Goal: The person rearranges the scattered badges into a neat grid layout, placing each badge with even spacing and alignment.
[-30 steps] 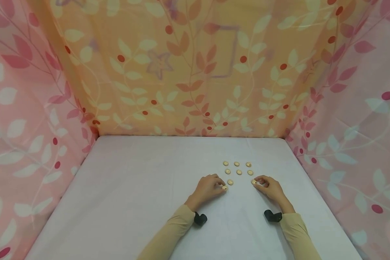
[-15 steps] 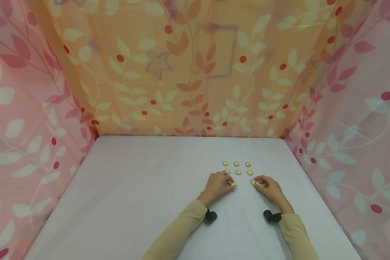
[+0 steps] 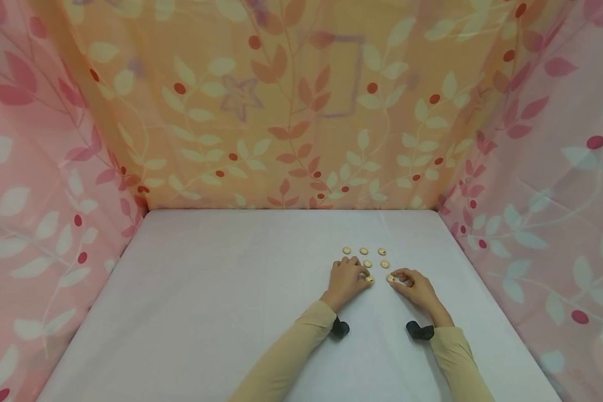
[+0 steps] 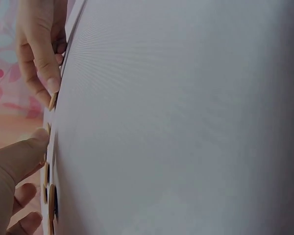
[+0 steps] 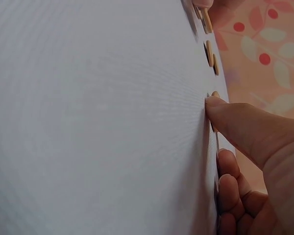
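Note:
Small round pale-wood discs with dark marks lie on the white table. My left hand (image 3: 348,281) pinches one disc (image 3: 370,280) between thumb and fingertips, low over the tabletop. A short way to its right, my right hand (image 3: 416,287) pinches another disc (image 3: 390,278) at the tabletop. Behind them lie a back row of three discs, its middle one (image 3: 364,251) included, and two more in front, one of them a disc (image 3: 384,264) at the right. In the left wrist view the right hand's disc (image 4: 53,101) stands tilted under its thumb. The left hand hides the area left of the second row.
The white-covered table (image 3: 206,290) stretches far to the left of the hands. Leaf-patterned cloth (image 3: 291,111) hangs along its back, with pink cloth on both sides. A black wrist device (image 3: 420,330) sits at the right wrist, another black device (image 3: 339,328) at the left.
My left hand has moved right and slightly away from me with its disc, closer to the right hand, and now covers discs seen earlier. The right hand stays nearly still.

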`<state>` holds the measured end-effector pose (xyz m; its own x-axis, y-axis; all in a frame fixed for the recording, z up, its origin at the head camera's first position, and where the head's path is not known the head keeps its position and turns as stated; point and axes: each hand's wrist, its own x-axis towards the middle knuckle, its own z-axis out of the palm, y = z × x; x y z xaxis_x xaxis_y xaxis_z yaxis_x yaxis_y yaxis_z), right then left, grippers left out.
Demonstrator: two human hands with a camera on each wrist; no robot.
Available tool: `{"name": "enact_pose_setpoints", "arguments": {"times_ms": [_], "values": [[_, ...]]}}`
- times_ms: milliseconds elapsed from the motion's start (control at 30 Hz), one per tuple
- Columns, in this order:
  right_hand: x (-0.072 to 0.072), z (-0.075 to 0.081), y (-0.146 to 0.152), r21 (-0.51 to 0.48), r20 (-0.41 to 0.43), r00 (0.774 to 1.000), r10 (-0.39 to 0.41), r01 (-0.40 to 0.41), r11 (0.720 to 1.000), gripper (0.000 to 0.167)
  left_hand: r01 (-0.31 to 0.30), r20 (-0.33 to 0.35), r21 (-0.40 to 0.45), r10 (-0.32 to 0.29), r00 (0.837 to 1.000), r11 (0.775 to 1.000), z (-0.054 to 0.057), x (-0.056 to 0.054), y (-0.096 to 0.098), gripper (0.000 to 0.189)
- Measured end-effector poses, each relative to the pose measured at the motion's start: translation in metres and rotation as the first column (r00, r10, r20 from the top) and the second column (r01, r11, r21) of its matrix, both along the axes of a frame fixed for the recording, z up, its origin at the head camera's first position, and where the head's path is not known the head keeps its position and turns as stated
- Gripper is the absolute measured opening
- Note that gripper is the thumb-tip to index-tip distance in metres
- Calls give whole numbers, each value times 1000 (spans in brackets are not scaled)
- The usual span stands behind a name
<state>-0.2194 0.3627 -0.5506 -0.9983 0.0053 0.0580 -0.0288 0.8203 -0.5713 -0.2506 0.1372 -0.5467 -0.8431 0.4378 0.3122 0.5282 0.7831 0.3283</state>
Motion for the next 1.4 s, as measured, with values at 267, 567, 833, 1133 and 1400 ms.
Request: {"name": "enact_pose_setpoints", "arguments": {"times_ms": [267,567,833,1133,1400], "values": [[-1,2,-1,-12,6,1000,-1,1,1000,30,-18,-14,-30,18,1000,999,0,-3,7,25],[-1,0,-2,-35,2,1000,6,-6,999,32,-43,-4,-62,43,999,997,-2,-5,11,28],[-1,-2,-1,-53,-9,1000,4,-4,999,31,-46,-8,-59,46,999,997,-3,-3,10,27],[-2,-5,-2,-44,-8,1000,9,-10,999,33,-46,9,-52,46,999,998,-2,-1,9,27],[1,3,2,-66,19,1000,0,1,998,51,-21,30,-43,22,999,999,-2,-3,6,32]]}}
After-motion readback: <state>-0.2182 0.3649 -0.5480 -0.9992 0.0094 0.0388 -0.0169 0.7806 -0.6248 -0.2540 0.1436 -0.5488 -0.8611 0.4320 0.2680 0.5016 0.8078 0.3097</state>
